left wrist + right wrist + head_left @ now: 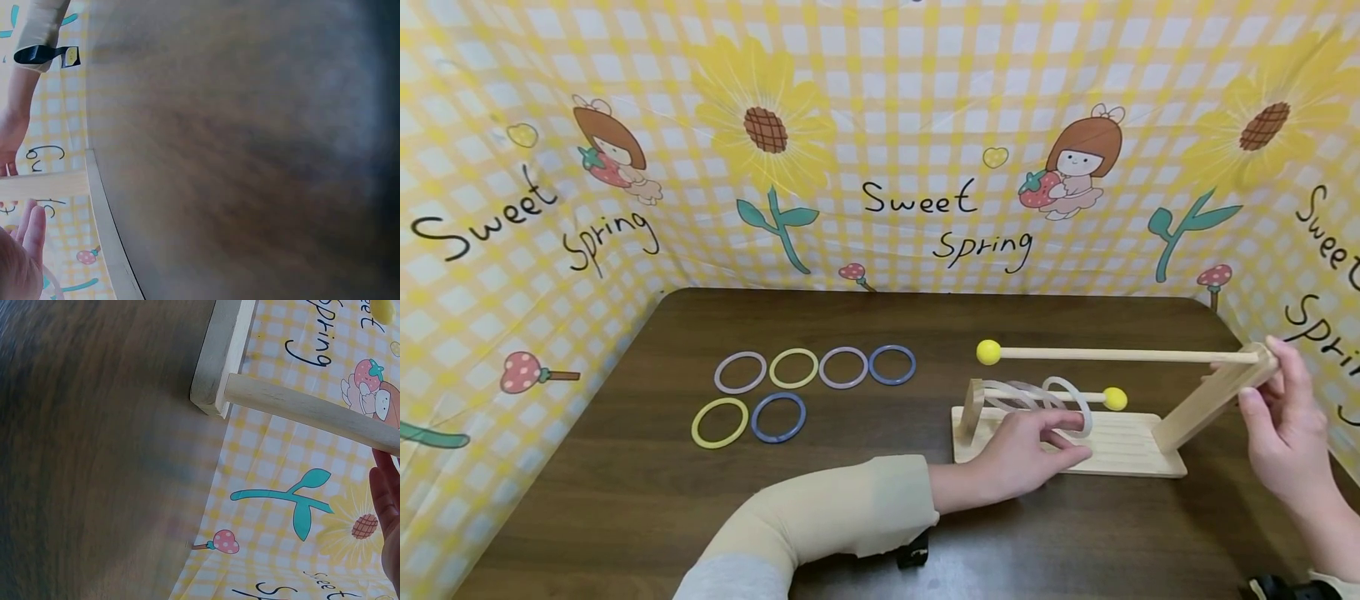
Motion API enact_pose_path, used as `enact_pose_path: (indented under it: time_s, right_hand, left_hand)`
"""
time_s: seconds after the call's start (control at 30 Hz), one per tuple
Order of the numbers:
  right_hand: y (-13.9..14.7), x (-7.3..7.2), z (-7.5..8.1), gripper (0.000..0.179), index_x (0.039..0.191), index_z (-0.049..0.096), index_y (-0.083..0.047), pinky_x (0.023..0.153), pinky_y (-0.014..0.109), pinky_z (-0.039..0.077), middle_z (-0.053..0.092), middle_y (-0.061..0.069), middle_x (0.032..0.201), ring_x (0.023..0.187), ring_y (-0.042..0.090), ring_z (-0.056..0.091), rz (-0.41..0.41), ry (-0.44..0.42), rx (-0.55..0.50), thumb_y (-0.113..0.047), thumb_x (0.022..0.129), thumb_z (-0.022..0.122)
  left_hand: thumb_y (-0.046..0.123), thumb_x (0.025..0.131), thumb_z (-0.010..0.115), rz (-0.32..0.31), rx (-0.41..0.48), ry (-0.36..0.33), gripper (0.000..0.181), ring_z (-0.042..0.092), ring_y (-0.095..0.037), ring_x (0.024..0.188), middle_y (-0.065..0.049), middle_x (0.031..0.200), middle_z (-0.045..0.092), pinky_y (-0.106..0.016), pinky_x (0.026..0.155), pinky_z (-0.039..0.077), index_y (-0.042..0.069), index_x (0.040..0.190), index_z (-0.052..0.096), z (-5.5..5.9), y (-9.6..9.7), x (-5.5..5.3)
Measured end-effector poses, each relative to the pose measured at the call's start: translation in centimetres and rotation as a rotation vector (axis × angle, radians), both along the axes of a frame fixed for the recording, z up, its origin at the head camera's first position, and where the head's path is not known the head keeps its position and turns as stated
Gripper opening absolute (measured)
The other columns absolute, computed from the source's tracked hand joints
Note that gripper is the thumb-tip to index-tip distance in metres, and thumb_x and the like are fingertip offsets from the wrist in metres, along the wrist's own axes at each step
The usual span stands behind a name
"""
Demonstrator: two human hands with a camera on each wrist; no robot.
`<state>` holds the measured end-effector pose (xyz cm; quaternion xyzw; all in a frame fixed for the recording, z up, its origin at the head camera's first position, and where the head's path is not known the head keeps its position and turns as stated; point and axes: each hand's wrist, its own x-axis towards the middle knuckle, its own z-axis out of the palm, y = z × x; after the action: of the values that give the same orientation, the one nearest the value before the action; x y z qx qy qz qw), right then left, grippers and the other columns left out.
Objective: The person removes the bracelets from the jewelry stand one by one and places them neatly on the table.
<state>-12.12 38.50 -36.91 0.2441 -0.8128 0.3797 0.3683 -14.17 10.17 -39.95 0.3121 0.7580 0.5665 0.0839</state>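
A pale wooden stand (1127,442) has a short peg and a long upper rod (1120,355), each tipped with a yellow ball. Several whitish rings (1011,395) hang on the short peg. One white ring (1069,400) is apart from them, nearer the ball and tilted. My left hand (1018,454) holds this ring low down, with index finger and thumb on either side of its lower edge. At the far right, my right hand (1288,425) grips the top of the slanted post (1210,396), thumb in front and fingers behind.
Left of the stand, several loose rings lie flat on the dark wooden table (625,500). They include a yellow ring (719,423), a blue ring (778,417) and a lilac ring (741,372). A printed yellow checked cloth (880,150) hangs behind and beside the table.
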Motion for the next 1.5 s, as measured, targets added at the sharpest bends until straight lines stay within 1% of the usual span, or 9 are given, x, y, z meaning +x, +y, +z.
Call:
enact_pose_path:
  time_s: [0.1,0.2,0.37,0.47,0.7,0.9,1.03,1.17,1.5]
  right_hand:
    - [0.0,0.0,0.0,0.041,0.134,0.024,0.017,0.081,0.007,0.042,0.056,-0.017,0.122,0.103,-0.005,0.056,-0.012,-0.011,0.002,0.01,0.097,0.041]
    - [0.0,0.0,-0.1,0.042,0.134,0.024,0.016,0.079,0.007,0.041,0.056,-0.018,0.122,0.103,-0.006,0.055,-0.024,-0.019,0.003,0.011,0.096,0.041]
    - [0.0,0.1,-0.1,0.042,0.134,0.024,0.017,0.079,0.007,0.04,0.056,-0.018,0.122,0.103,-0.006,0.056,-0.021,-0.016,-0.003,0.011,0.096,0.041]
    - [0.0,0.1,-0.1,0.042,0.134,0.024,0.017,0.08,0.007,0.041,0.057,-0.017,0.122,0.103,-0.006,0.056,-0.015,-0.012,-0.002,0.012,0.096,0.041]
    - [-0.1,0.3,0.0,0.042,0.136,0.025,0.016,0.077,0.006,0.037,0.056,-0.02,0.122,0.101,-0.006,0.055,-0.037,-0.026,-0.003,0.009,0.098,0.042]
    - [0.0,0.2,-0.1,0.043,0.136,0.025,0.016,0.077,0.006,0.037,0.056,-0.02,0.121,0.102,-0.007,0.055,-0.035,-0.032,-0.012,0.009,0.098,0.042]
    - [0.1,0.2,-0.2,0.042,0.136,0.024,0.015,0.079,0.006,0.037,0.054,-0.021,0.123,0.104,-0.008,0.053,-0.044,-0.036,0.021,0.008,0.099,0.041]
    - [0.1,0.1,-0.2,0.041,0.136,0.024,0.014,0.08,0.006,0.037,0.053,-0.02,0.125,0.105,-0.008,0.052,-0.039,-0.03,0.037,0.007,0.099,0.04]
    - [0.2,-0.3,-0.3,0.04,0.134,0.023,0.017,0.084,0.009,0.043,0.058,-0.011,0.121,0.104,-0.003,0.058,0.043,0.015,-0.007,0.005,0.1,0.04]
  left_hand:
    - [0.011,0.088,0.072,0.006,0.013,-0.009,0.023,0.06,0.013,0.079,0.005,0.105,0.071,-0.011,0.064,0.048,0.006,0.111,0.07,0.0,0.2,0.0]
    - [0.011,0.088,0.073,0.011,0.026,0.004,0.017,0.06,0.012,0.078,0.005,0.095,0.071,-0.01,0.067,0.048,0.005,0.104,0.071,0.0,0.3,-0.1]
    - [0.009,0.088,0.072,0.014,0.033,0.062,0.008,0.058,0.013,0.07,0.005,0.082,0.071,-0.011,0.063,0.047,0.006,0.095,0.069,0.0,0.4,-0.1]
    - [0.008,0.089,0.071,0.012,0.035,0.098,0.006,0.058,0.013,0.067,0.003,0.079,0.071,-0.011,0.061,0.047,0.006,0.093,0.068,0.1,0.6,-0.1]
    - [0.008,0.09,0.069,0.007,0.04,0.11,0.006,0.057,0.013,0.067,0.002,0.079,0.07,-0.011,0.058,0.047,0.005,0.095,0.067,0.3,0.8,-0.1]
    - [0.009,0.092,0.067,-0.014,0.031,0.132,0.008,0.055,0.016,0.069,-0.001,0.084,0.071,-0.01,0.056,0.045,0.006,0.1,0.067,0.7,1.1,0.0]
    - [0.009,0.093,0.066,-0.028,0.035,0.141,0.009,0.055,0.016,0.069,-0.001,0.086,0.072,-0.01,0.055,0.045,0.005,0.101,0.067,1.0,1.4,0.1]
    - [0.01,0.094,0.066,-0.021,0.026,0.171,0.01,0.054,0.017,0.069,0.003,0.085,0.071,-0.009,0.055,0.044,0.005,0.102,0.067,1.3,1.8,0.1]
    - [0.01,0.093,0.066,-0.025,0.026,0.153,0.011,0.053,0.018,0.068,0.002,0.087,0.072,-0.008,0.056,0.044,0.006,0.103,0.068,2.0,3.0,0.4]
